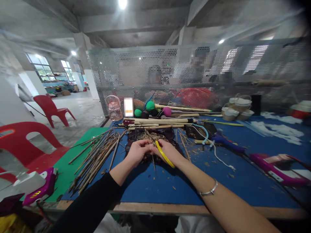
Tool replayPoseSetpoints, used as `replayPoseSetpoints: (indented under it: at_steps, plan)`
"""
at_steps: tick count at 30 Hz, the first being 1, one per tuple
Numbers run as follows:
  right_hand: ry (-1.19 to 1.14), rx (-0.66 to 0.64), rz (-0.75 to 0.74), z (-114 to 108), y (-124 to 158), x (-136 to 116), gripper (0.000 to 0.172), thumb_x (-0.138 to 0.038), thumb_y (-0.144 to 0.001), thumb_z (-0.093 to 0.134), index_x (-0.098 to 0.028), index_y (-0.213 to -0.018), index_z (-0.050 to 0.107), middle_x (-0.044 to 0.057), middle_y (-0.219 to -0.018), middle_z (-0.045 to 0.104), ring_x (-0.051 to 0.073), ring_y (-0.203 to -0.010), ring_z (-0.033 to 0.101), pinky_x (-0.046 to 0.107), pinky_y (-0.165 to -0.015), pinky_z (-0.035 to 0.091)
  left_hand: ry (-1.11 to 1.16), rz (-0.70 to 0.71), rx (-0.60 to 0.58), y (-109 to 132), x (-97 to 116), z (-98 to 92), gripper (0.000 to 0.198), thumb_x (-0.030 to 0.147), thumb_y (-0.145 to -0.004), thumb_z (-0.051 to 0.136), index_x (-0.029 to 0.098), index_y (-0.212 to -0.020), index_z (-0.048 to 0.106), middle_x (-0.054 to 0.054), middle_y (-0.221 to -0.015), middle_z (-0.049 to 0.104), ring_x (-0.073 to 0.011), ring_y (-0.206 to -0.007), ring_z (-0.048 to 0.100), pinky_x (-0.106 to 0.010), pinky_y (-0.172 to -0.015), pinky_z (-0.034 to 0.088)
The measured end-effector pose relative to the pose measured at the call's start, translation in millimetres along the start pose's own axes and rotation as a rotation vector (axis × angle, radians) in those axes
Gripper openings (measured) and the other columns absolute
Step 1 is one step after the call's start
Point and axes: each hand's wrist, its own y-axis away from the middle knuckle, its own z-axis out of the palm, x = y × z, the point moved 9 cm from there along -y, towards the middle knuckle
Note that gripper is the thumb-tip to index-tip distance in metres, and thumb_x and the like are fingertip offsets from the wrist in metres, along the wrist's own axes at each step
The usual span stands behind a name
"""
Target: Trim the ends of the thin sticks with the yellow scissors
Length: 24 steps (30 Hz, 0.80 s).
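Observation:
My two hands meet over a dark cloth covered with brown shavings. My left hand is closed in a pinch at a thin brown stick, whose lower end points towards me. In my right hand is a yellow-handled tool; a dark, narrow part of it reaches away over the shavings. Its exact kind cannot be made out. The right fingertips touch the left ones, hiding the stick's middle. A bundle of similar sticks lies to the left of my hands.
Peeled poles lie across the back of the blue table, near green yarn balls and a pink water bottle. Glue guns and a purple device lie right. Behind the mesh screen are people.

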Motion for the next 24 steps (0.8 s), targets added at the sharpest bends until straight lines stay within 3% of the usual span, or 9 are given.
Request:
replayPoseSetpoints:
  at_steps: [15,24]
  plan:
    - [0.165,0.018,-0.006,0,-5,8,0.047,-0.062,-0.07,0.048,-0.018,-0.061,0.06,0.006,-0.057,0.06,0.016,-0.052,0.052,0.023,-0.047,0.028,-0.036,-0.002,0.029,-1,3,-5.4,0.038,0.039,-0.059,0.07,0.013,-0.086,0.063,-0.003,-0.064,0.061,-0.0073,-0.049,0.053,-0.013,-0.036,0.024]
    - [0.497,-0.001,0.021,-44,-23,-1,0.051,-0.068,-0.064,0.052,-0.019,-0.07,0.063,0.009,-0.073,0.065,0.021,-0.069,0.06,0.023,-0.053,0.031,0.071,0.027,0.063,-5,5,-12.3,0.045,0.039,-0.057,0.072,0.012,-0.092,0.065,-0.005,-0.067,0.063,-0.01,-0.056,0.057,-0.015,-0.04,0.03]
